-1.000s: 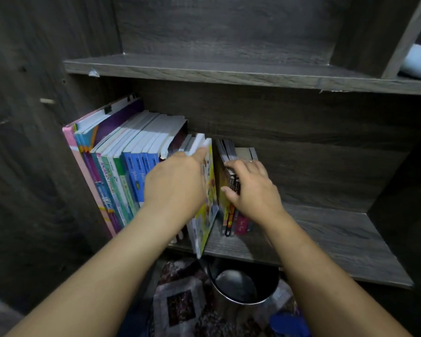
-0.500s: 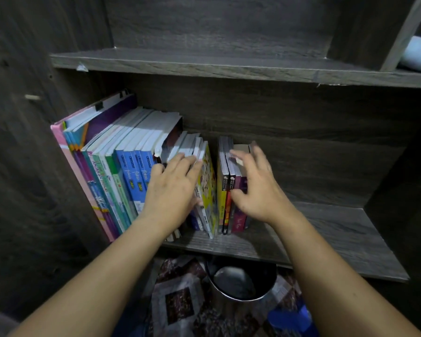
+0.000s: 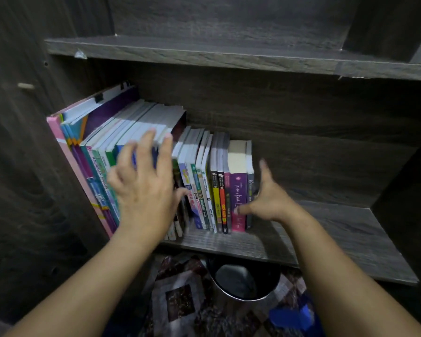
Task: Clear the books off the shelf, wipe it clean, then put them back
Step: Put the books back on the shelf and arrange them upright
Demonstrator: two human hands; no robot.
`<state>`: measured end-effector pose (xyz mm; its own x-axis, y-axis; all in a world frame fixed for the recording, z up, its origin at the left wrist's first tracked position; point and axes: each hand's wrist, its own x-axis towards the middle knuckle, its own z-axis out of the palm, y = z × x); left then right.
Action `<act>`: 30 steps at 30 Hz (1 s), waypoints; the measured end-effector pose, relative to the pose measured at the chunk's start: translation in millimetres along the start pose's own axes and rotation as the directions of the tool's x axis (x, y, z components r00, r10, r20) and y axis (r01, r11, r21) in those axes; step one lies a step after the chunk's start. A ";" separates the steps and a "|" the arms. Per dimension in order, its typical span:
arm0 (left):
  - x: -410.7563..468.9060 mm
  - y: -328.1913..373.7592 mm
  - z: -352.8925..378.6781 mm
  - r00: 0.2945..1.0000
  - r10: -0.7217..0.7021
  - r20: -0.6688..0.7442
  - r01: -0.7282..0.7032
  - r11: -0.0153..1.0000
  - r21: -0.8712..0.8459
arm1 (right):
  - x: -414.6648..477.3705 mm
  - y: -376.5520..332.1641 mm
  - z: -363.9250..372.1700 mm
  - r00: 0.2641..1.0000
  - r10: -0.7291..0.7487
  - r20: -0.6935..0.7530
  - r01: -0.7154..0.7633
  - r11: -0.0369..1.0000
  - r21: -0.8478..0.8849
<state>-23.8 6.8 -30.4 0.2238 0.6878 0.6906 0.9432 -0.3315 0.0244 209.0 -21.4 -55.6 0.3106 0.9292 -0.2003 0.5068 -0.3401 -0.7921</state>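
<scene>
Now the books (image 3: 204, 181) are standing upright in one closed row on the shelf (image 3: 338, 239), filling it from about nine o'clock to the centre; half a second ago a gap was splitting the row and the yellow book beside it was leaning out, and a second ago that book was tilting well off the shelf edge; that gap is now gone, so by my reading the books are being put back and squared up, with the right part of the shelf lying bare at three o'clock. The left hand (image 3: 144, 190) is hovering over the taller books at nine o'clock, blurred, its fingers (image 3: 167, 147) spread apart and gripping nothing; the right hand (image 3: 269, 200) is pressing against the last book at the row's right end, fingers open and straight, thumb lying across the purple spine (image 3: 237, 198), clamped on nothing. Spine writing is only partly legible: "Terima Kasih" seems to be showing on the purple spine, "SPM" on a spine nearer the middle, and "ANJAKAN" on a green one at nine o'clock; the rest is too small to tell. Below, at six o'clock, a dark round bin (image 3: 243, 280) is sitting on a patterned mat (image 3: 180, 300).
</scene>
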 end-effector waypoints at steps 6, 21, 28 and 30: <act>1.2 -29.4 8.2 0.998 0.038 0.049 -0.037 0.999 -0.013 | 23.1 32.0 45.5 0.997 -0.011 0.074 0.007 0.998 0.062; -3.3 -18.7 39.0 0.998 0.056 -0.006 -0.056 0.998 0.003 | 6.8 -19.2 23.8 0.977 -0.193 -0.085 0.192 0.981 -0.030; -2.6 -8.5 56.0 0.999 -0.031 0.011 0.030 0.997 0.072 | 0.2 -45.1 32.4 0.919 -0.366 -0.144 0.312 0.901 -0.300; -3.9 -8.3 55.3 0.999 -0.030 0.011 0.029 0.995 0.096 | -1.0 -44.5 33.2 0.918 -0.370 -0.141 0.305 0.888 -0.343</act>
<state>-18.8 42.6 -73.2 0.1979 0.7044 0.6816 0.9684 -0.2480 -0.0249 159.4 -2.4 -39.3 0.2111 0.9588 0.1903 0.8207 -0.0681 -0.5673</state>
